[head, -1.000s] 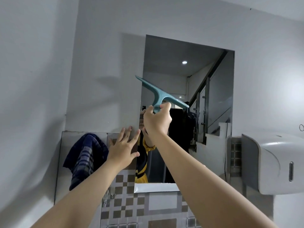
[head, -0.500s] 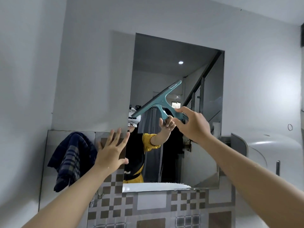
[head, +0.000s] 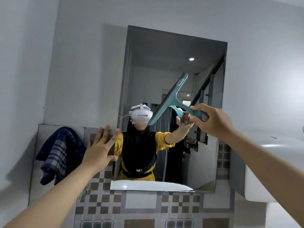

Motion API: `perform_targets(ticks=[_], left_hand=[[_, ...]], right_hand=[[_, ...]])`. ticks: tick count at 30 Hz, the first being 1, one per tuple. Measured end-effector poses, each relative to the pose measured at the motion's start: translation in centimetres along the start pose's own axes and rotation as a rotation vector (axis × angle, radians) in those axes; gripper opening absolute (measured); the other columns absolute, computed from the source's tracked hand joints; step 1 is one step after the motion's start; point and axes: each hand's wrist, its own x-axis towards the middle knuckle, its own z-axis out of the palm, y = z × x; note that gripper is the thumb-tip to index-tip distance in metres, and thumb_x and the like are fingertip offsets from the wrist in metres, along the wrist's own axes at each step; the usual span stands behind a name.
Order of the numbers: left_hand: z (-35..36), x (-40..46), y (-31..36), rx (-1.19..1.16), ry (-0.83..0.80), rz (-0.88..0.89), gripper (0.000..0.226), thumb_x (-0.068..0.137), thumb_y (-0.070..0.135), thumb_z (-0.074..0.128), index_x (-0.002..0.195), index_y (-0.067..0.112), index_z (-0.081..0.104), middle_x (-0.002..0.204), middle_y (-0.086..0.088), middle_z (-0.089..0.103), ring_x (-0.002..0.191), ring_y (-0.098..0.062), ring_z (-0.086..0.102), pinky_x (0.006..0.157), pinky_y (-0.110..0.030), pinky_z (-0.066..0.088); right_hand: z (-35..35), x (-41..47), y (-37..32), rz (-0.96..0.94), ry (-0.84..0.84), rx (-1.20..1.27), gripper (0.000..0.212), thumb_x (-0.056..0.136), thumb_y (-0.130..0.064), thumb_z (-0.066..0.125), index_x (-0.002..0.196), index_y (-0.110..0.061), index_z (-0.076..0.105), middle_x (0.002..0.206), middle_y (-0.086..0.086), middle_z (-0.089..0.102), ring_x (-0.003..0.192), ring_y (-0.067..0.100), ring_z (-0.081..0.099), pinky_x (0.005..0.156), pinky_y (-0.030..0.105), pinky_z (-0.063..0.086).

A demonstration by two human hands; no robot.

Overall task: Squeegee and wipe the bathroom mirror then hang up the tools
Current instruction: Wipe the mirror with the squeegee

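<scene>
I see the teal squeegee (head: pixel 171 99) raised in front of the mirror (head: pixel 177 66), its blade running on a slant from lower left to upper right across the middle of the glass. Whether the blade touches the glass I cannot tell. My right hand (head: pixel 212 120) closes around the end of the handle, at the right side of the mirror, with the arm reaching in from the near right. My left hand (head: pixel 102 148) is spread open, fingers apart, at the mirror's lower left edge, over the tiled wall (head: pixel 141 204) there; I cannot tell if the palm presses on the surface. The mirror hangs on the far grey wall, its lower edge meeting the checkered brown and white tiles. Left of the left hand a dark blue plaid cloth (head: pixel 57 153) hangs against the wall. At the right edge, near the mirror's lower corner, sits a white dispenser (head: pixel 256 186).
</scene>
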Motion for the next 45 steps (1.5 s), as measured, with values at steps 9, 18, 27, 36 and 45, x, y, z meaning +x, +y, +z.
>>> perform_targets(ticks=[9, 18, 27, 36, 45], left_hand=[[-0.4, -0.2, 1.0, 0.040, -0.010, -0.048, 0.110, 0.077, 0.034, 0.069, 0.139, 0.030, -0.022, 0.148, -0.005, -0.026, 0.137, -0.028, -0.020, 0.112, -0.056, 0.020], [-0.3, -0.1, 1.4, 0.053, 0.000, -0.071, 0.115, 0.073, 0.033, 0.074, 0.142, 0.026, -0.018, 0.150, -0.008, -0.020, 0.137, -0.029, -0.017, 0.113, -0.057, 0.017], [-0.1, -0.1, 1.1, 0.033, -0.001, -0.043, 0.111, 0.076, 0.036, 0.068, 0.140, 0.030, -0.023, 0.152, -0.010, -0.018, 0.138, -0.031, -0.018, 0.111, -0.057, 0.019], [-0.3, -0.3, 0.9, -0.040, 0.046, 0.000, 0.106, 0.078, 0.036, 0.068, 0.142, 0.032, -0.016, 0.153, -0.009, -0.015, 0.135, -0.029, -0.017, 0.105, -0.052, 0.031], [-0.4, -0.5, 0.6, -0.010, 0.064, 0.026, 0.107, 0.075, 0.044, 0.068, 0.145, 0.035, -0.013, 0.156, -0.008, -0.012, 0.142, -0.031, -0.006, 0.097, -0.040, 0.046]], right_hand=[[-3.0, -3.1, 7.6, 0.179, 0.051, 0.058, 0.025, 0.081, -0.032, 0.072, 0.106, -0.031, 0.066, 0.046, -0.005, 0.036, 0.043, 0.014, 0.034, 0.048, 0.027, 0.030], [-1.6, -6.6, 6.3, 0.355, 0.056, 0.227, 0.021, 0.085, -0.030, 0.068, 0.105, -0.027, 0.062, 0.052, -0.006, 0.047, 0.043, 0.021, 0.039, 0.048, 0.028, 0.036], [0.2, -6.5, 0.3, 0.601, 0.068, 0.389, 0.019, 0.090, -0.029, 0.059, 0.106, -0.021, 0.050, 0.080, 0.001, 0.060, 0.056, 0.014, 0.050, 0.049, 0.023, 0.036], [2.6, -4.8, -8.0, 0.969, 0.195, 0.711, 0.018, 0.094, -0.027, 0.050, 0.106, -0.015, 0.043, 0.086, 0.011, 0.059, 0.039, 0.016, 0.048, 0.036, 0.022, 0.042], [6.6, -1.8, -15.8, 1.151, 0.352, 0.971, 0.019, 0.090, -0.026, 0.049, 0.082, -0.027, 0.032, 0.097, 0.019, 0.065, 0.066, 0.030, 0.064, 0.063, 0.043, 0.060]])
